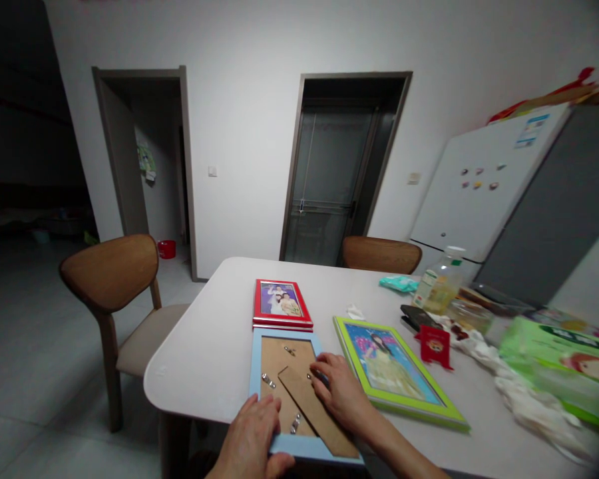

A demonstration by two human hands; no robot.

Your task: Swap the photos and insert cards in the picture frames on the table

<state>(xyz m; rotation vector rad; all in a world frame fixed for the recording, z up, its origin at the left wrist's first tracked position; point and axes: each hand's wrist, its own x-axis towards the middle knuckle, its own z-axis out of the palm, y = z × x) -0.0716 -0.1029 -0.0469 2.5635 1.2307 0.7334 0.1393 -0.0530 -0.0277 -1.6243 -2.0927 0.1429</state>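
The right hand (pixel 340 392) lies flat, fingers spread, on the brown backing of the blue frame (pixel 257 372), touching its stand (pixel 313 411); the left hand (pixel 252 436) presses open-palmed on the frame's lower left; the frame lies face down at the table's (pixel 204 346) near edge, just below a red frame (pixel 281 303); a green frame (pixel 397 369) lies beside it to the right.

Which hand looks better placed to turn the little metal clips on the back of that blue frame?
Probably the right hand: its fingertips already rest on the brown backing beside a clip. The left hand lies flat on the blue frame at its near corner, seemingly steadying it.
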